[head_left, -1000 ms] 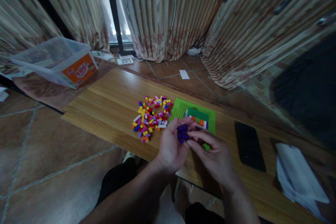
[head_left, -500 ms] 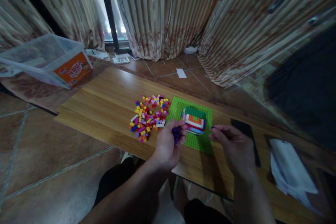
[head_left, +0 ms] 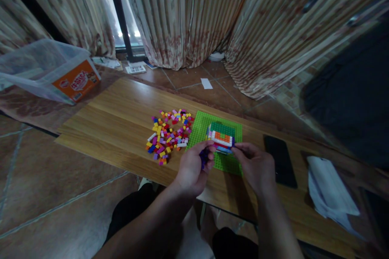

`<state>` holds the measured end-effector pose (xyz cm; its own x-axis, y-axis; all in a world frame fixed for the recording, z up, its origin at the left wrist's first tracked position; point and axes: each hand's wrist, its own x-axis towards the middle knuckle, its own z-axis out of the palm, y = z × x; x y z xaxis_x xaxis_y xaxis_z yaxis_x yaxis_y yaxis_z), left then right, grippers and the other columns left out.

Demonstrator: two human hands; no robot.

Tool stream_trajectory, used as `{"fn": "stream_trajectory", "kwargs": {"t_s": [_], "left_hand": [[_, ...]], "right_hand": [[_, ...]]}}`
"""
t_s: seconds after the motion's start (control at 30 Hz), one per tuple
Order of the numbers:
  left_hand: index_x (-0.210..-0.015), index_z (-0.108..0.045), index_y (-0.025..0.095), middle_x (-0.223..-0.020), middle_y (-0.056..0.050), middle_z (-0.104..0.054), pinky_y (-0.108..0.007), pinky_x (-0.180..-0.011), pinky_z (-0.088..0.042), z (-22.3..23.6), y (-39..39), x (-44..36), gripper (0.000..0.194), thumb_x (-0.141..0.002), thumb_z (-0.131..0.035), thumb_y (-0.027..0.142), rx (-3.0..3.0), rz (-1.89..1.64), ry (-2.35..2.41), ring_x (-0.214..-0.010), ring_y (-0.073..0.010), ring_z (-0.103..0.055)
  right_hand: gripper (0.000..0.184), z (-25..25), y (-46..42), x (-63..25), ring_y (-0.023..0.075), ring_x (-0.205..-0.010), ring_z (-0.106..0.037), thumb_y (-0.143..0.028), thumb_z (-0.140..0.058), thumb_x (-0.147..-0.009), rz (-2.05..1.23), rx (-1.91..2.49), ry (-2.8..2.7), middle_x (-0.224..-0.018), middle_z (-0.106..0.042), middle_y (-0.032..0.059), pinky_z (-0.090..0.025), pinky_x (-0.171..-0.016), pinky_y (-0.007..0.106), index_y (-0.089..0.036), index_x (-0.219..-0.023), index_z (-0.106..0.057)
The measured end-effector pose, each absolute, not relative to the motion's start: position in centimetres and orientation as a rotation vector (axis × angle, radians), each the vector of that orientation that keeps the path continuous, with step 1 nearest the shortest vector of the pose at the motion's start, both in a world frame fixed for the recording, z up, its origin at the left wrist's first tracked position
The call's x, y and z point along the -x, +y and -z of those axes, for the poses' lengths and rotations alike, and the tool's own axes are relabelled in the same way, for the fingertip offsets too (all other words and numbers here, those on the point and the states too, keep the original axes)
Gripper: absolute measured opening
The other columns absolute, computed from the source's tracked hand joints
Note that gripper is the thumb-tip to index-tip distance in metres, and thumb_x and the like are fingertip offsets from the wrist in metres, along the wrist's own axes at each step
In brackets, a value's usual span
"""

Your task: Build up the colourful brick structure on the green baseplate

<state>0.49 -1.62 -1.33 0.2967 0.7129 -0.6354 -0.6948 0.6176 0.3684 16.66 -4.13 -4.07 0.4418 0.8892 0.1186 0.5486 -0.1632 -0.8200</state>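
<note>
Cupped in my left hand (head_left: 193, 166) are several purple bricks (head_left: 204, 157), partly hidden by the curled fingers. My right hand (head_left: 257, 166) pinches a small purple brick (head_left: 233, 145) at the right front corner of a layered brick build (head_left: 223, 139). That build has a dark green back part and an orange, white and green top pattern. It stands on a bright green baseplate (head_left: 200, 123). Left of the baseplate lies a loose spread of small bricks (head_left: 167, 139) in yellow, pink, red, blue, orange and white.
On the wooden table (head_left: 106, 121), a black phone-like slab (head_left: 280, 162) and a white plastic packet (head_left: 331, 190) lie to the right. Beyond the table's left end stands a clear plastic bin (head_left: 45, 68) with an orange label. Curtains (head_left: 182, 16) hang behind.
My right hand took a purple brick from my left palm, swung out to the right, then came in to the build's right front corner. My left hand stays cupped around the purple bricks.
</note>
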Motion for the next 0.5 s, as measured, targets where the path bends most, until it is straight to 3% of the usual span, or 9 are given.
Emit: {"fn": "stream_trajectory", "kwargs": {"t_s": [0.5], "left_hand": [[-0.082, -0.064, 0.009, -0.068, -0.001, -0.055, -0.014, -0.044, -0.03, 1.4, -1.7, -0.6, 0.014, -0.086, -0.051, 0.011, -0.034, -0.938, 0.859, -0.051, -0.0037, -0.044]], "right_hand": [[0.033, 5.2, -3.4, -17.1, 0.0234, -0.076, -0.07, -0.047, -0.075, -0.069, -0.549, 1.802, -1.165, -0.084, -0.076, 0.0076, -0.055, -0.072, 0.037, -0.018, -0.084, -0.071]]}}
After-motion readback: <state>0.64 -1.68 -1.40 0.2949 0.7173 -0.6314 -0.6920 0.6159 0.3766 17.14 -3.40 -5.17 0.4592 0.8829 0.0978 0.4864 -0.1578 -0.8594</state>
